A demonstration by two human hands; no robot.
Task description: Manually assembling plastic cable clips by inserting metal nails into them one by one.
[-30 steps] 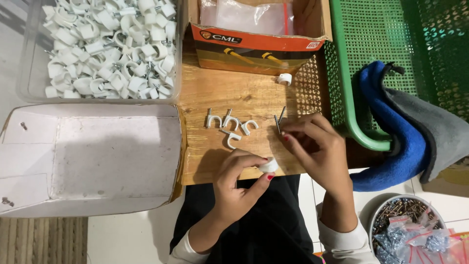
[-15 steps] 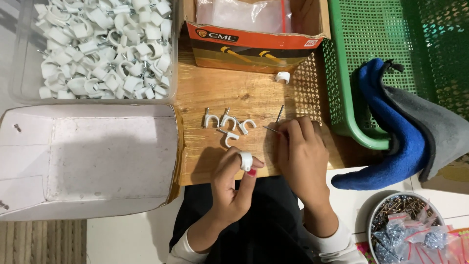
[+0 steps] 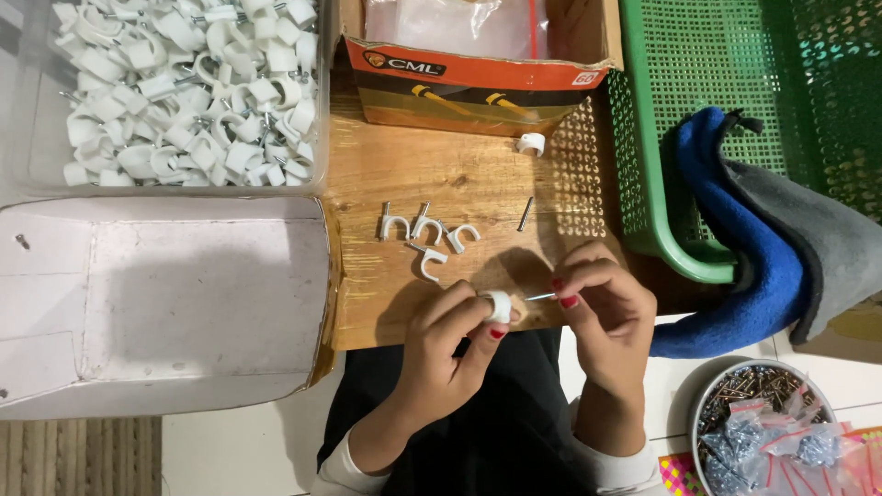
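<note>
The left hand is closed, thumb and forefinger pinching a white plastic cable clip above the front edge of the bare wooden board; the right hand is curled, fingertips pinching a thin steel nail whose tip meets the clip; four finished white clips with nails lie near on the board; an orange-and-black cardboard box stands at the board's far edge; a clear plastic tub of white clips sits at far left.

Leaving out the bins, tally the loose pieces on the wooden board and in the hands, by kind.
white plastic cable clips: 6, one of them in the left hand
loose steel nails: 2, one of them in the right hand
Total: 8
</note>
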